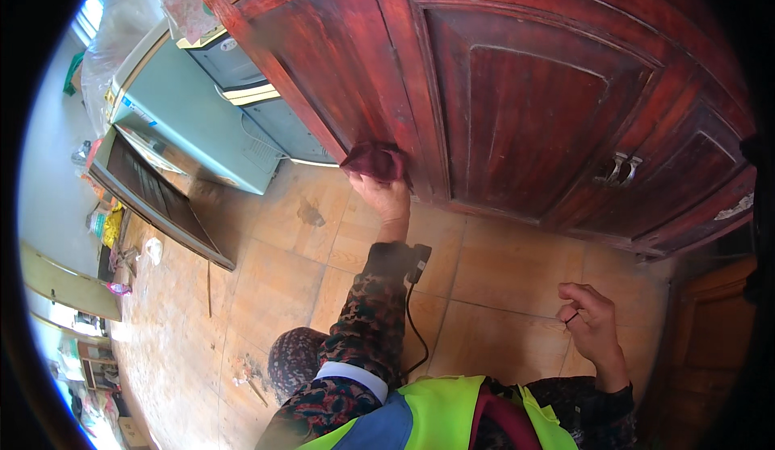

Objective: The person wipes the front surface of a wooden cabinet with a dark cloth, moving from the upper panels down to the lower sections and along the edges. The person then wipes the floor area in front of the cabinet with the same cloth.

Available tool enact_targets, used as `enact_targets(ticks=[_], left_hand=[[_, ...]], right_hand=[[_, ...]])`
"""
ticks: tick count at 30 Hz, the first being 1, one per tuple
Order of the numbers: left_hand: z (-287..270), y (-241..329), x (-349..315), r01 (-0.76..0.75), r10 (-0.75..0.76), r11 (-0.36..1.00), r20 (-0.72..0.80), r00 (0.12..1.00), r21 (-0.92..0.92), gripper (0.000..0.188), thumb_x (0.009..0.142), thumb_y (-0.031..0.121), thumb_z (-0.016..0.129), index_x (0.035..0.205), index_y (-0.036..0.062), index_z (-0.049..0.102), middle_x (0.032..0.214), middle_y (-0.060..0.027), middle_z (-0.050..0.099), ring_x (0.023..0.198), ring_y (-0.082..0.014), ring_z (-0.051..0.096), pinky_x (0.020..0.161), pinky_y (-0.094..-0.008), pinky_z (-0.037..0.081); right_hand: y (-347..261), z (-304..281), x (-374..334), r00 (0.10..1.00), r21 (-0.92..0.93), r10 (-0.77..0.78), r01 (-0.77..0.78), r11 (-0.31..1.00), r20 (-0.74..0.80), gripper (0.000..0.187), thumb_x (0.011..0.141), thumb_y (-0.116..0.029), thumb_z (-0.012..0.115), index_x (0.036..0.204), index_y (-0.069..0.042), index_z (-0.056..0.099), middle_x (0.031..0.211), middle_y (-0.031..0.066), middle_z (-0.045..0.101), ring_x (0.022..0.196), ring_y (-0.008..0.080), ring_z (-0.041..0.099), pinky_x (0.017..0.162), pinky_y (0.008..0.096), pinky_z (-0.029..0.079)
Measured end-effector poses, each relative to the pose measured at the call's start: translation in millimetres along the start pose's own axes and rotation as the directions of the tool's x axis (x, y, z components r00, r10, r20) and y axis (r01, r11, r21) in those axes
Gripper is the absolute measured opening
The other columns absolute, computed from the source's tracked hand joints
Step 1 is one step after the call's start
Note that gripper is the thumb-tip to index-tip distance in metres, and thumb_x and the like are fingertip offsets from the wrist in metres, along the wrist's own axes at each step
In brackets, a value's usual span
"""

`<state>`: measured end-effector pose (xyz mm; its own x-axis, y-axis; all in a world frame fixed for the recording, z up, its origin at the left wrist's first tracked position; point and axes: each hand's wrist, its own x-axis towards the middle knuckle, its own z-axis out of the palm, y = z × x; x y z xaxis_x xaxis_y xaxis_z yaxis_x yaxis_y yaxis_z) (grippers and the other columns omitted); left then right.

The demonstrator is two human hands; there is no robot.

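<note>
My left hand (383, 198) reaches forward and presses a dark maroon cloth (374, 162) against the lower left part of a reddish-brown wooden cabinet (339, 71). The fingers are closed on the cloth and partly covered by it. Out to the right, my right hand (591, 321) hangs above the tiled floor with its fingers curled in and a dark band around one finger. No object shows in it, though the inside of the palm is hidden. Two metal handles (624, 169) sit on the cabinet doors beyond the right hand.
A pale blue appliance (194, 111) and grey drawer units (270, 123) stand left of the cabinet. A dark framed panel (157, 196) leans nearby. Debris (252, 377) lies on the floor tiles (504, 256). A brown wooden piece of furniture (714, 329) stands at the right.
</note>
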<state>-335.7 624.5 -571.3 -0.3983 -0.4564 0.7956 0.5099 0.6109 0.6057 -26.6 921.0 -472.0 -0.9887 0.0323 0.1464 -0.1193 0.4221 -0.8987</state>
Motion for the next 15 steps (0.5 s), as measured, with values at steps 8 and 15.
enact_targets(ticks=[8,15], left_hand=[[-31,120,149,0.008,0.009,0.905,0.038,0.999,-0.425,0.035,0.077,0.005,0.080,0.108,0.0001,0.065,0.095,-0.0036,0.068,0.087,-0.0138,0.062,0.083,-0.0302,0.051],[11,185,185,-0.627,0.628,0.774,0.013,0.778,0.090,0.060,0.070,0.017,0.076,0.125,0.0045,0.056,0.126,-0.0235,0.052,0.109,-0.0435,0.049,0.094,-0.0485,0.038]], right_hand=[[0,-2,11,0.997,0.031,-0.034,0.032,0.999,0.071,0.034,0.080,0.006,0.067,0.113,0.003,0.062,0.104,0.0174,0.066,0.080,0.0222,0.068,0.069,0.0301,0.054],[7,-10,11,0.999,0.045,0.012,-0.014,0.999,0.053,0.035,0.080,0.004,0.069,0.114,0.002,0.063,0.106,0.0168,0.066,0.083,0.0236,0.067,0.072,0.0310,0.055]])
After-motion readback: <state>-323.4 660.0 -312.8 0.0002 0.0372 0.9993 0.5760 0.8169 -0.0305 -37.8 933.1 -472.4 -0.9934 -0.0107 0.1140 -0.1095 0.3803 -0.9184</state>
